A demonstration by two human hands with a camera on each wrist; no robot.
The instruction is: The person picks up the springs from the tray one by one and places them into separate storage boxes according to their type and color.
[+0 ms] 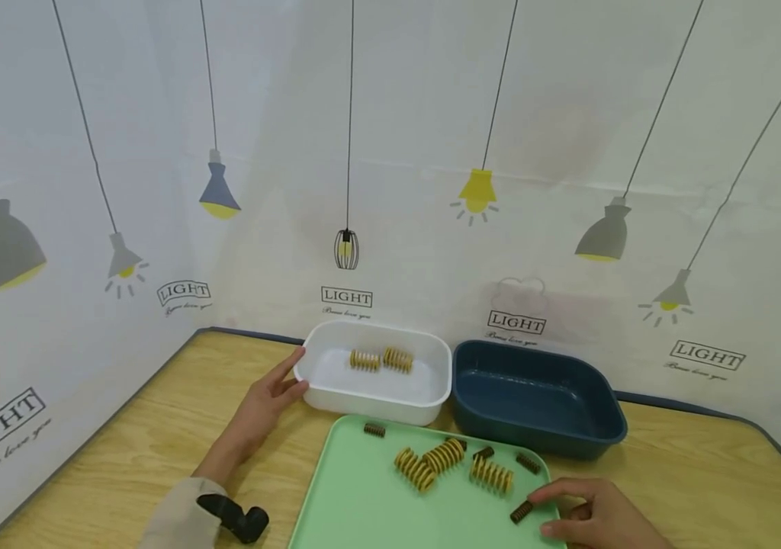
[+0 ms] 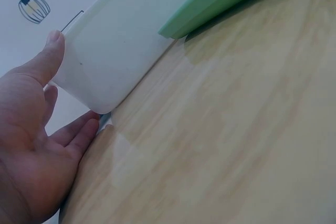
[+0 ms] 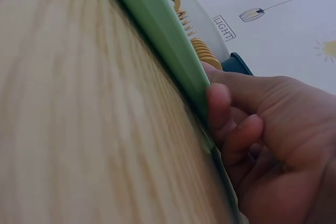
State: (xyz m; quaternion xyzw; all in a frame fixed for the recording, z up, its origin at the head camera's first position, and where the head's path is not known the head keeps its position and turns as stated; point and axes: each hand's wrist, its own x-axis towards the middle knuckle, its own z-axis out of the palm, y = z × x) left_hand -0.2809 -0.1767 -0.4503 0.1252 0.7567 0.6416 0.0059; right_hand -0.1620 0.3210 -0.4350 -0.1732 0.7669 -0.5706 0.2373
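My left hand [image 1: 263,404] rests its fingers and thumb against the left end of a white bin [image 1: 377,400]; in the left wrist view the thumb lies high on the bin's wall and the other fingers low by its base. Two yellow coil springs [image 1: 398,360] lie inside that bin. At the right edge of a green tray [image 1: 377,518], my right hand [image 1: 596,515] has its index fingertip at one end of a small dark spring [image 1: 521,512], the thumb apart from it. Three larger yellow springs [image 1: 492,476] and several small dark springs [image 1: 374,431] lie on the tray.
A dark blue bin [image 1: 541,438] stands to the right of the white one, behind the tray. All stand on a wooden table [image 1: 178,396] against a wall covering [image 1: 418,252] printed with lamps. A black strap piece [image 1: 239,518] sits at the left sleeve.
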